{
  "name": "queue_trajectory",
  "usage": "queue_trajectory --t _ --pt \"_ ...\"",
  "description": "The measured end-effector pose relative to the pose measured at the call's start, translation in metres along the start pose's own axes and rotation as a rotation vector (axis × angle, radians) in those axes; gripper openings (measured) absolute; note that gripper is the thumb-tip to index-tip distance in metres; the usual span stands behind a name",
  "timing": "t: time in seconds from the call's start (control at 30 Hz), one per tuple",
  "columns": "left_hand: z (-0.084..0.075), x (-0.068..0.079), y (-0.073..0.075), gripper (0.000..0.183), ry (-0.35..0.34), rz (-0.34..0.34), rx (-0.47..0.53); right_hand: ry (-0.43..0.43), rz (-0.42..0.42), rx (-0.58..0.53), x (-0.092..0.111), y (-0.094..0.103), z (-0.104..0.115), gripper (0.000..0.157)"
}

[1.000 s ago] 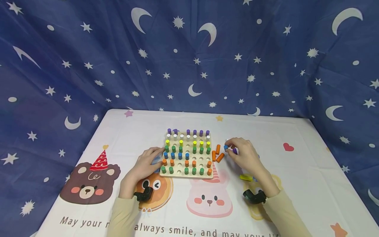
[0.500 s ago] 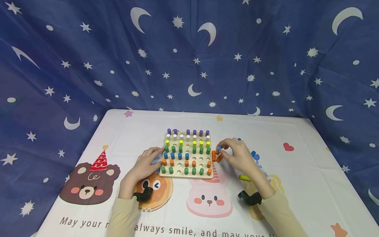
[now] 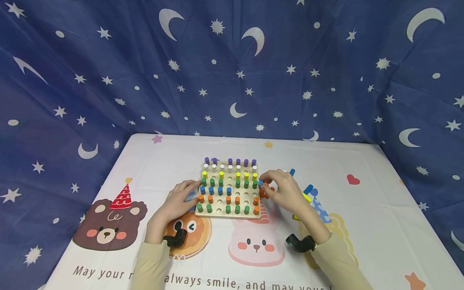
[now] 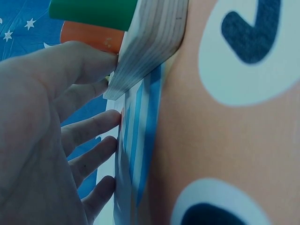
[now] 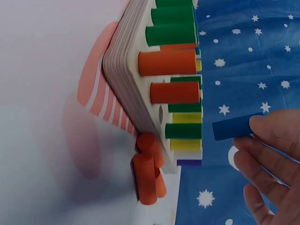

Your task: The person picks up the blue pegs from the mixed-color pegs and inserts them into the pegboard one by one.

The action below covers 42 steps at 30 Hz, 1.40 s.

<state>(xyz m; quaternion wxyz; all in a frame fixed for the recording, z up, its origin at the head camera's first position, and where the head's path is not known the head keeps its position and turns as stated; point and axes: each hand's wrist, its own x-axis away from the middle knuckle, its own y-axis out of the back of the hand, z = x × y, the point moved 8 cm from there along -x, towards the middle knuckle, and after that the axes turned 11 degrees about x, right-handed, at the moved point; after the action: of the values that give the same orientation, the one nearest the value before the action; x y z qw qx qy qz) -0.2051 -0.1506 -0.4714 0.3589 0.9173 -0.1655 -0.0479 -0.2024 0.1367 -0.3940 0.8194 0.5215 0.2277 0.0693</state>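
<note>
A wooden pegboard [image 3: 228, 216] stands on the table, with rows of purple, white, yellow, green, blue and orange pegs upright in it and several bare holes. My left hand [image 3: 178, 202] rests against its left edge; in the left wrist view the thumb and forefinger touch the edge beside an orange peg [image 4: 91, 36], the other fingers spread. Between thumb and fingers my right hand [image 3: 284, 192] pinches a blue peg [image 5: 236, 127], held just off the board's right edge. Loose orange pegs [image 5: 145, 178] lie close below it, against the board.
Right of the board, partly behind the right hand and forearm, lie loose blue pegs [image 3: 308, 189] and yellow pegs [image 3: 306, 197]. A white cloth [image 3: 326, 161] with cartoon animals covers the table. Behind hangs a dark blue curtain [image 3: 203, 104] with stars and moons.
My right hand has moved left with the blue peg, over the loose orange pegs to the board's right edge. More loose pegs show behind it. The left hand has stayed in place.
</note>
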Motion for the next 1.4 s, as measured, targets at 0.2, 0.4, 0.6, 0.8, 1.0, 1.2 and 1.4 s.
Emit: queue_trajectory --t 0.2,0.4,0.6,0.8,1.0,1.2,1.4 --pt "-0.001 0.000 0.000 0.055 0.001 0.000 0.002 -0.012 0.023 -0.020 -0.003 -0.005 0.006 0.022" --pt "-0.002 0.000 0.001 0.056 -0.001 0.001 0.002 -0.019 0.039 -0.029 -0.007 -0.011 0.011 0.021" --pt "-0.001 0.000 0.000 0.056 -0.003 0.004 0.003 -0.010 0.051 -0.068 -0.011 -0.017 0.016 0.020" --pt "-0.001 0.000 0.000 0.056 0.000 0.002 -0.001 -0.013 0.064 -0.074 -0.014 -0.024 0.022 0.020" --pt "0.000 0.000 0.000 0.055 -0.002 0.000 -0.001 -0.035 0.096 -0.070 -0.017 -0.032 0.026 0.020" --pt "-0.001 0.000 0.000 0.055 -0.014 -0.005 -0.004 -0.031 0.123 -0.071 -0.018 -0.040 0.029 0.018" --pt "-0.001 0.000 0.000 0.056 -0.009 -0.003 -0.004 -0.028 0.133 -0.081 -0.017 -0.047 0.030 0.017"
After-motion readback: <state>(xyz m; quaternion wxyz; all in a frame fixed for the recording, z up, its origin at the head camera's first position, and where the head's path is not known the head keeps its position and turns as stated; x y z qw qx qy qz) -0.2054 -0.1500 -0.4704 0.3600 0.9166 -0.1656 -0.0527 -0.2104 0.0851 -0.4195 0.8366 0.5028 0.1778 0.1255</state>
